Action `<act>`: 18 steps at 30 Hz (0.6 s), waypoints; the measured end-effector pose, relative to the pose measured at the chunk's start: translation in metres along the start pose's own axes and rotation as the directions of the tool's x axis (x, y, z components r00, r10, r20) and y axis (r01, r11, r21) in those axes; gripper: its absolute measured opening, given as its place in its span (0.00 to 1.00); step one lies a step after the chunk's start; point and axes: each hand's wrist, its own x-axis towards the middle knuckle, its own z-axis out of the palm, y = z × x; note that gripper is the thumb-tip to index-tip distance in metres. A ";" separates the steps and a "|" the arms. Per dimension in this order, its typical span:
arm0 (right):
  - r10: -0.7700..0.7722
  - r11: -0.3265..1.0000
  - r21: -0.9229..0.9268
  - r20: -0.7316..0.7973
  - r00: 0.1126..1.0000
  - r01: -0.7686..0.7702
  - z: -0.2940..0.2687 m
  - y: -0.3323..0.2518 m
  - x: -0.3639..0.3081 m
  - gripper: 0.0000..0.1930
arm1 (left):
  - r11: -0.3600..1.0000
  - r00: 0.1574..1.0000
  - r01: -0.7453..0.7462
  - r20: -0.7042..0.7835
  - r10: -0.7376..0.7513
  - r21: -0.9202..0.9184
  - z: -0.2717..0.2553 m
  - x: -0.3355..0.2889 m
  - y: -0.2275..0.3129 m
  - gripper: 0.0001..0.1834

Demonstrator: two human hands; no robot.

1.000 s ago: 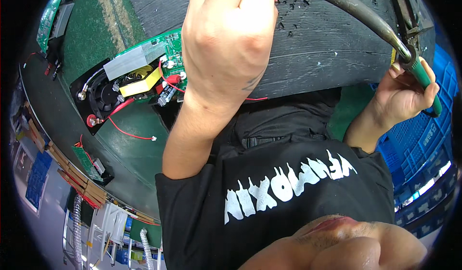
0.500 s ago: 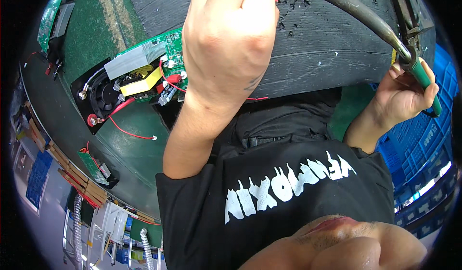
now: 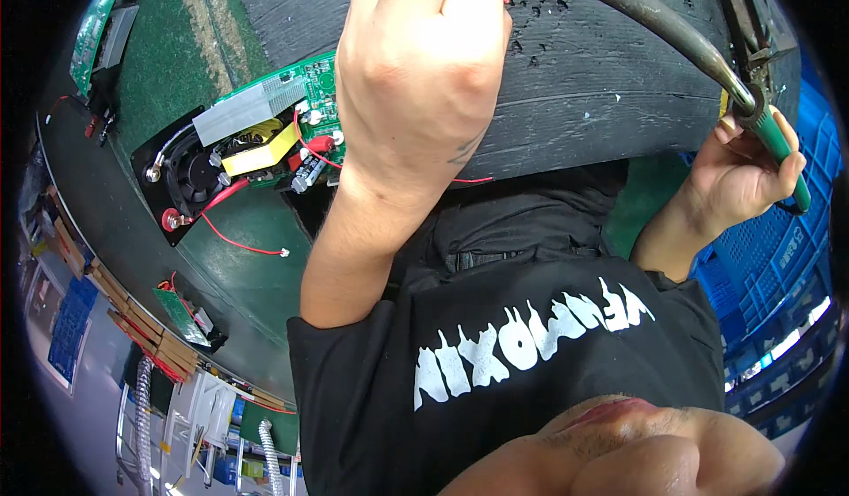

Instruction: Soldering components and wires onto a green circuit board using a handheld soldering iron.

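My right hand (image 3: 738, 173) is wrapped round the green handle of a soldering iron (image 3: 668, 32), whose metal shaft slants up and left over the dark bench. The iron's tip is cut off by the upper edge. My left hand (image 3: 424, 72) is raised at the top centre, back of the hand up, fingers drawn together. Its fingertips lie past the upper edge, so what they hold is hidden. Under and beside that hand lies a green circuit board (image 3: 318, 80) with a black fan (image 3: 193, 176), a yellow-wrapped transformer (image 3: 261, 156), capacitors and red wires.
A dark metal stand (image 3: 752, 27) sits at the bench's far right. Blue plastic crates (image 3: 752, 248) are below it. On the dark green belt at the left are a small circuit board (image 3: 184, 315) and another board (image 3: 93, 36). Solder bits dot the black bench (image 3: 601, 98).
The small board on the belt has slid slightly right and nearer. My left hand has shifted very little; my right hand and the soldering iron stay almost still.
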 end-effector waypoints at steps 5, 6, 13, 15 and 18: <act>0.004 1.000 -0.010 0.006 1.000 -0.004 -0.001 0.000 0.000 0.26 | 1.000 0.999 0.023 0.029 -0.023 0.013 -0.003 0.002 0.002 0.12; -0.003 1.000 -0.006 -0.006 1.000 0.003 -0.001 0.001 0.000 0.26 | 0.999 0.999 0.026 0.040 -0.027 0.021 -0.003 0.002 0.003 0.12; 0.000 1.000 0.013 -0.016 1.000 0.000 -0.001 0.001 -0.001 0.26 | 0.999 0.999 0.032 0.039 -0.033 0.019 -0.003 0.002 0.003 0.12; 0.006 1.000 0.020 -0.014 1.000 -0.006 -0.002 0.001 -0.001 0.26 | 0.999 0.999 0.036 0.035 -0.036 0.009 -0.002 0.002 0.003 0.12; 0.003 1.000 0.012 -0.036 0.999 -0.002 -0.002 0.001 -0.001 0.26 | 0.999 0.998 0.041 0.037 -0.041 0.003 -0.002 0.002 0.004 0.12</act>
